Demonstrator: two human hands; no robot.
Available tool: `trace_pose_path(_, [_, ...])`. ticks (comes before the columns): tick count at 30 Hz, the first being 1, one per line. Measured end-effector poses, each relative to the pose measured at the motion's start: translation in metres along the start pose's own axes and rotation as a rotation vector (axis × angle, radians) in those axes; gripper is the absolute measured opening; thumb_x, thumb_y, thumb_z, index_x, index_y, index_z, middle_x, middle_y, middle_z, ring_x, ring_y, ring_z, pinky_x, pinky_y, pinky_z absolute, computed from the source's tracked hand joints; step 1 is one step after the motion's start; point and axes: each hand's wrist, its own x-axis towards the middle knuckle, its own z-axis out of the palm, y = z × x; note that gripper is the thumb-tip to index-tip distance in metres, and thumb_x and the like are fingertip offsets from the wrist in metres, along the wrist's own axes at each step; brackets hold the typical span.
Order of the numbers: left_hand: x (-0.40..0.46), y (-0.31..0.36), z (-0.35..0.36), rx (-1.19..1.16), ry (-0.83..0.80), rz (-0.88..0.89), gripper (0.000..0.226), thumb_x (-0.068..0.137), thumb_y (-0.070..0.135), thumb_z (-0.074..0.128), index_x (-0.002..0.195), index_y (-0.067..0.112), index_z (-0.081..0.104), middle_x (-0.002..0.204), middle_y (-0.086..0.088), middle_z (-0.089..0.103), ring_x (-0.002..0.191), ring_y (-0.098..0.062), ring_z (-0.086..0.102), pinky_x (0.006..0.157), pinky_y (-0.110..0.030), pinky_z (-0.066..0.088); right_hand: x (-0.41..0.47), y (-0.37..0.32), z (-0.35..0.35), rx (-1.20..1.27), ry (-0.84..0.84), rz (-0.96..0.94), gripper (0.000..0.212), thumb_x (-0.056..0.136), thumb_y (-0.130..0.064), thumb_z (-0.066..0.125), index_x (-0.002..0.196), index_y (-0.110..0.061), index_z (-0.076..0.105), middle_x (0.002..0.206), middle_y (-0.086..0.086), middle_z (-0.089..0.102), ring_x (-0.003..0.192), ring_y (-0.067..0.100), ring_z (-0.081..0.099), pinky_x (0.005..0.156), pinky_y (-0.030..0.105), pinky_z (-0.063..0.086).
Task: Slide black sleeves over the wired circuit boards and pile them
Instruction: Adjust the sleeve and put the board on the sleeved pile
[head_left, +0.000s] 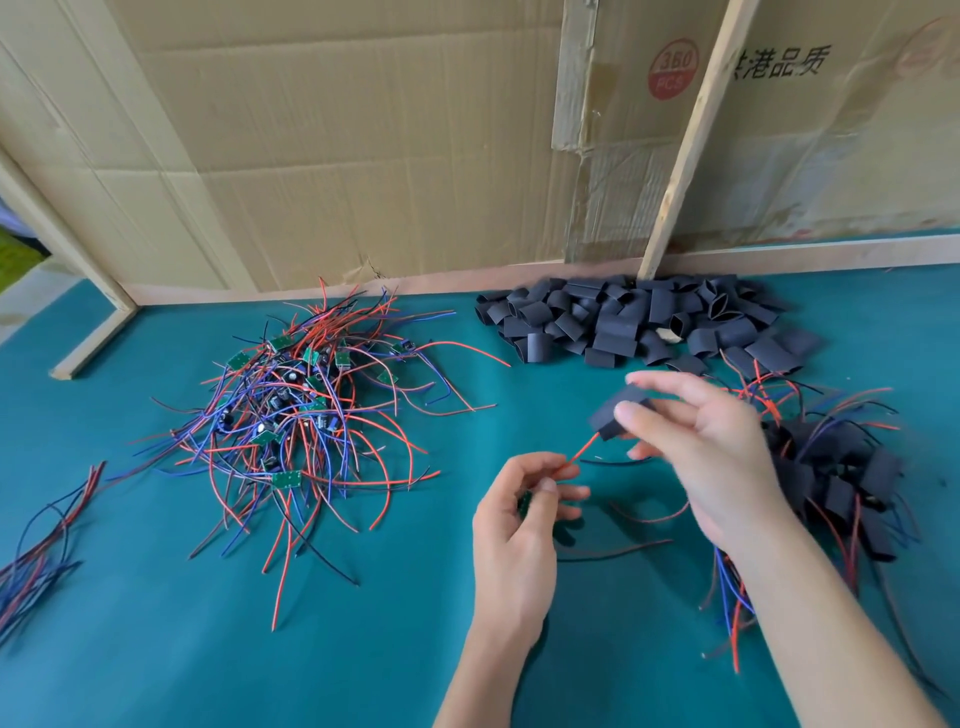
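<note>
Sleeve (621, 413), pinched in my right hand (696, 452) above the tabletop (415, 623), is threaded on the red wire (577, 453); my left-hand fingers (545, 486) pinch that wire, the board (523, 503) hidden behind. Pull crooked and it could snag; loosen, and the wire slips free.

Printed on the cardboard box (649, 156): a red round sticker (673, 69) reading "360 PCS"; beside it, black Chinese characters (776, 63), partly hidden, reading "港品质".
</note>
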Motion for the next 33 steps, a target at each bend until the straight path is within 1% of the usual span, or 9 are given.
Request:
trace_pose_path(4, [-0.001,0.001,0.000,-0.038,-0.018,-0.026,0.028,0.104,-0.001,0.049,0.117,0.018,0.064,0.111,-0.004,0.072,0.095,-0.026,0.075,0.079,-0.029,0.058,-0.006,0.008,0.014,-0.007,-0.159,0.118,0.023,0.088,0.001,0.076,0.106,-0.011,0.072,0.089,0.008,0.080,0.078,0.016,0.071,0.062,0.021,0.055])
trace_pose_path(8, [-0.002,0.001,-0.002,-0.059,-0.032,-0.044,0.026,0.100,0.010,0.052,0.121,0.022,0.059,0.113,-0.004,0.071,0.097,-0.025,0.075,0.082,-0.031,0.058,-0.009,0.010,0.017,-0.015,-0.222,0.150,0.016,0.088,0.002,0.075,0.097,-0.010,0.074,0.088,0.012,0.080,0.077,0.016,0.072,0.064,0.020,0.054])
trace_pose_path(13, [-0.002,0.003,-0.002,-0.059,-0.030,-0.070,0.027,0.092,0.021,0.058,0.119,0.017,0.061,0.112,-0.003,0.070,0.097,-0.022,0.074,0.078,-0.026,0.057,-0.006,0.008,0.013,0.044,-0.110,0.150,0.014,0.087,0.002,0.075,0.096,-0.008,0.073,0.088,0.018,0.078,0.078,0.020,0.071,0.062,0.020,0.052])
trace_pose_path(17, [-0.002,0.001,-0.002,-0.060,-0.038,-0.072,0.019,0.097,0.001,0.057,0.111,0.011,0.064,0.102,0.000,0.072,0.094,-0.021,0.075,0.076,-0.023,0.056,-0.003,0.005,0.006,0.163,-0.027,0.155,0.015,0.087,0.004,0.072,0.096,-0.008,0.071,0.088,0.012,0.079,0.081,0.019,0.071,0.066,0.022,0.050])
trace_pose_path(20, [-0.002,-0.001,-0.003,-0.017,-0.043,-0.072,0.017,0.100,-0.005,0.053,0.104,0.008,0.064,0.095,-0.010,0.077,0.087,-0.018,0.075,0.076,-0.020,0.055,-0.002,0.005,0.006,0.200,-0.011,0.150,0.016,0.087,0.003,0.073,0.097,-0.009,0.071,0.089,0.011,0.078,0.082,0.019,0.070,0.064,0.020,0.051])
trace_pose_path(24, [-0.001,0.000,-0.004,-0.061,-0.038,-0.068,0.013,0.102,-0.003,0.054,0.103,0.004,0.065,0.096,-0.014,0.078,0.091,-0.021,0.076,0.081,-0.022,0.057,-0.004,0.009,0.007,0.053,-0.194,0.169,0.020,0.082,-0.008,0.079,0.101,-0.011,0.073,0.092,0.013,0.078,0.083,0.020,0.072,0.072,0.029,0.054])
trace_pose_path(26, [0.000,0.001,-0.005,-0.093,-0.032,-0.068,0.013,0.102,-0.003,0.054,0.102,0.003,0.065,0.098,-0.013,0.077,0.092,-0.024,0.077,0.083,-0.024,0.058,-0.006,0.010,0.008,0.068,-0.252,0.206,0.035,0.071,-0.021,0.083,0.103,-0.010,0.073,0.096,0.018,0.077,0.085,0.023,0.071,0.078,0.035,0.054])
trace_pose_path(28, [-0.001,0.001,-0.005,-0.105,-0.029,-0.078,0.013,0.102,-0.001,0.055,0.102,0.006,0.066,0.098,-0.014,0.077,0.091,-0.025,0.077,0.082,-0.022,0.058,-0.005,0.009,0.006,0.107,-0.262,0.212,0.045,0.065,-0.026,0.084,0.105,-0.009,0.072,0.103,0.022,0.077,0.087,0.023,0.070,0.079,0.035,0.054])
trace_pose_path(33, [-0.001,-0.001,-0.006,-0.108,-0.029,-0.107,0.006,0.100,0.000,0.059,0.102,0.004,0.064,0.089,-0.013,0.077,0.081,-0.028,0.078,0.076,-0.025,0.059,-0.004,0.005,-0.003,0.101,-0.404,0.215,0.040,0.078,-0.014,0.080,0.116,-0.006,0.068,0.113,0.019,0.077,0.100,0.022,0.072,0.086,0.034,0.055])
